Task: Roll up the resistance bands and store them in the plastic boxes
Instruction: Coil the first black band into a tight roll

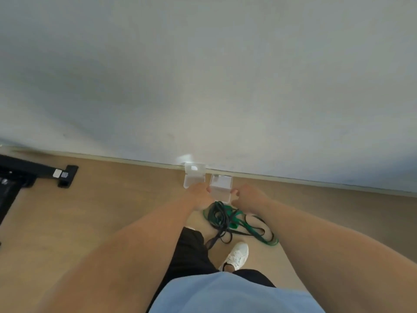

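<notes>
Both forearms reached toward twelve o'clock; the left hand (199, 195) and right hand (248, 196) gripped opposite sides of a clear plastic box (220, 188). At its ten o'clock, a second plastic box (194, 176) stood against the wall (203, 75). Tangled black and green resistance bands (228, 220) lay on the floor (101, 211) at six o'clock of the held box.

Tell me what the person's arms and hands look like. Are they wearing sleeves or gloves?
Both arms are bare all the way down, with no long sleeves showing. The left hand and the right hand have no gloves, and I can't see any watch, bracelet or rings, though the picture is a bit blurry. Near the body there's a light blue top.
</notes>
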Motion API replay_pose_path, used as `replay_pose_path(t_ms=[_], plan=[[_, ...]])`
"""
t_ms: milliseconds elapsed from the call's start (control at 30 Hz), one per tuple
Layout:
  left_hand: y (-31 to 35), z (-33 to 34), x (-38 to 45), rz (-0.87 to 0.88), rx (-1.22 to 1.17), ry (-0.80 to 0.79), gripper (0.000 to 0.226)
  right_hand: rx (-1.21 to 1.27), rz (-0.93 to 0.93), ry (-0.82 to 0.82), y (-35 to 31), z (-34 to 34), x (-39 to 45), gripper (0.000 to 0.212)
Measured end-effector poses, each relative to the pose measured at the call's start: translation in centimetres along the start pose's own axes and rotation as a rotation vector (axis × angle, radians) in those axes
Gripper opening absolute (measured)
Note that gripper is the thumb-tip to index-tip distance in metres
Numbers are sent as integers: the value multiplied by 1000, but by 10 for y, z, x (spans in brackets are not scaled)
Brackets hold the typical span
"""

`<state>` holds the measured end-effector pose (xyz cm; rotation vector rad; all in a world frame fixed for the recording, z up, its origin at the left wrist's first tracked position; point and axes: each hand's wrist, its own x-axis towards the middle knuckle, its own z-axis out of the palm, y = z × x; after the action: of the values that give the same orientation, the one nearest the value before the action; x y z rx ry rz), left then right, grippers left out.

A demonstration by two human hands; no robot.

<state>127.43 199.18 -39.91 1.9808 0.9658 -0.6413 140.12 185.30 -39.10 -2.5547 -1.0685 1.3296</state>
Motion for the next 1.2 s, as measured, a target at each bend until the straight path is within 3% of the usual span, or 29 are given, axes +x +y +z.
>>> replay_pose_path(t_ms=[133,233,367,533,700,900,1067,1200], plan=[[15,-24,44,57,128,-34,11,125,57,52,4,-22,28,45],[23,-37,76,103,191,-131,41,237,149,102,6,-29,48,43],[13,-48,117,134,91,-201,39,386,315,154,7,-6,87,39],[-68,-31,196,15,26,-261,31,525,445,80,2,82,163,39],[-153,26,297,41,109,-336,26,532,458,-28,28,191,291,45],[-228,100,409,134,448,-594,52,522,522,73,96,319,450,64],[-226,136,467,202,881,-690,59,329,708,120,156,408,526,74],[-184,139,492,439,853,-461,65,282,790,188,174,453,549,64]])
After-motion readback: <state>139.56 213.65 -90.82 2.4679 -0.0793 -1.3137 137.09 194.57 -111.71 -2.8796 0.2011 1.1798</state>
